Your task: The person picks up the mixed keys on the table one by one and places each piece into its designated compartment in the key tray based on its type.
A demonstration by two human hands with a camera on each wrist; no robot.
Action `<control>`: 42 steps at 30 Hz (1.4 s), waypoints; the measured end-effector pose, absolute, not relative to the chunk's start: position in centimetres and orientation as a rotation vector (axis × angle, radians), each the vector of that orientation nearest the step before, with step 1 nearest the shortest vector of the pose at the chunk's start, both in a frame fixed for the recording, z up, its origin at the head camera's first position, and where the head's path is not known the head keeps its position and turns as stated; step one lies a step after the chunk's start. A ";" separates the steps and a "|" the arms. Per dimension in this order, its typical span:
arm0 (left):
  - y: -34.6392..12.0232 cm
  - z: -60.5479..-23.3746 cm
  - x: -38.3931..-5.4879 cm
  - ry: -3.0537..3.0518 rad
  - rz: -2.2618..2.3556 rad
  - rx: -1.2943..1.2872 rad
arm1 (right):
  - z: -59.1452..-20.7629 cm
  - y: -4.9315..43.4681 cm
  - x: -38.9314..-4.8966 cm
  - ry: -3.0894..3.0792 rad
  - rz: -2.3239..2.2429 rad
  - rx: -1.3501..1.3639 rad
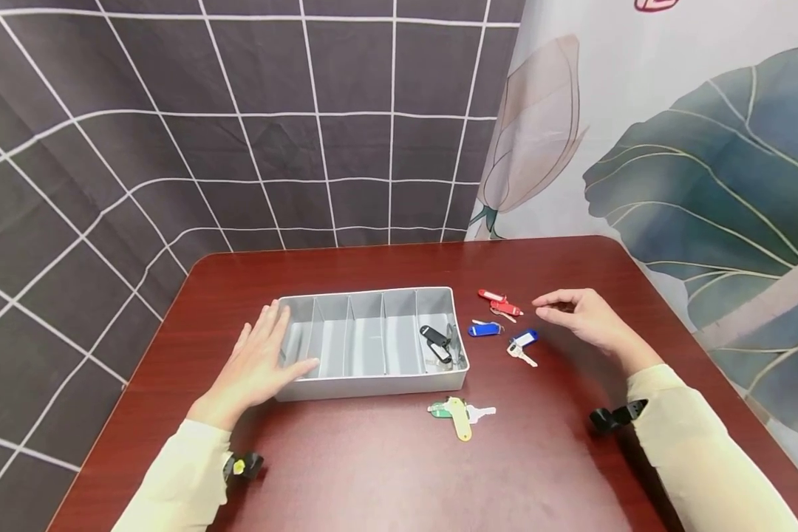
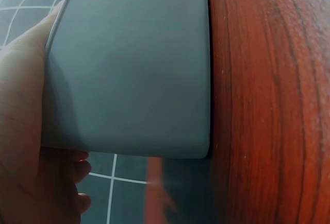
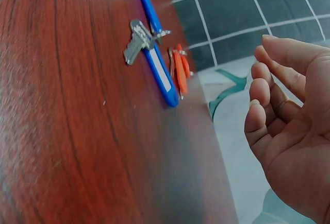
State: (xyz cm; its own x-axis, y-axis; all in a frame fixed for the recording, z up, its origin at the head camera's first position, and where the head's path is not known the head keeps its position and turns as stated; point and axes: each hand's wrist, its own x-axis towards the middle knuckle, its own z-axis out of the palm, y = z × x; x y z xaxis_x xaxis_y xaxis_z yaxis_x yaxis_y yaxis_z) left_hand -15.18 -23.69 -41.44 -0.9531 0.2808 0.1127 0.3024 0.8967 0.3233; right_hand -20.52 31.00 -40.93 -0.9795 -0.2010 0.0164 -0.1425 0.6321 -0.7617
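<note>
My left hand rests at the left end of a grey compartment tray, its fingers straight along that end and the thumb reaching over the front corner. In the left wrist view the hand lies along the rim of the tray wall. Raised over the table at the right, my right hand has loosely bent fingers with nothing between them. Nearest to it are red-tagged keys and a blue-tagged key. Another blue-tagged key lies closer to the tray.
Keys with black tags lie in the tray's rightmost compartment. In front of the tray, a yellow tag crosses a green tag, with keys beside them. Behind the brown table hangs a dark grid-patterned curtain.
</note>
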 end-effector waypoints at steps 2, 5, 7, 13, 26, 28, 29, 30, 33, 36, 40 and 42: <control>-23.7 -41.3 -15.2 -2.997 -0.522 -0.459 | -41.1 31.4 -20.5 2.782 -1.298 -0.290; -23.7 -41.2 -15.2 -3.005 -0.532 -0.454 | -41.4 31.9 -20.4 2.797 -1.288 -0.280; -23.6 -41.2 -15.2 -3.012 -0.534 -0.449 | -41.6 32.4 -20.4 2.809 -1.269 -0.266; -23.4 -41.2 -15.2 -3.012 -0.523 -0.452 | -42.4 33.6 -20.2 2.810 -1.283 -0.249; -23.5 -41.5 -15.3 -3.008 -0.519 -0.460 | -43.7 34.0 -20.2 2.637 -1.416 -0.204; -23.5 -41.5 -15.3 -3.002 -0.515 -0.461 | -43.8 33.9 -20.3 2.616 -1.416 -0.199; -23.5 -41.5 -15.4 -3.002 -0.513 -0.461 | -43.9 33.8 -20.4 2.617 -1.404 -0.198; -23.5 -41.5 -15.4 -3.002 -0.513 -0.460 | -44.0 33.7 -20.5 2.621 -1.389 -0.203; -23.6 -41.6 -15.4 -3.004 -0.514 -0.457 | -44.2 33.6 -20.6 2.638 -1.347 -0.224; -23.5 -41.5 -15.4 -3.008 -0.521 -0.457 | -44.3 33.4 -20.7 2.639 -1.315 -0.258; -23.5 -41.5 -15.3 -3.009 -0.525 -0.455 | -44.4 33.1 -20.8 2.639 -1.279 -0.289; -23.5 -41.5 -15.3 -3.010 -0.525 -0.453 | -44.3 33.0 -20.8 2.648 -1.258 -0.291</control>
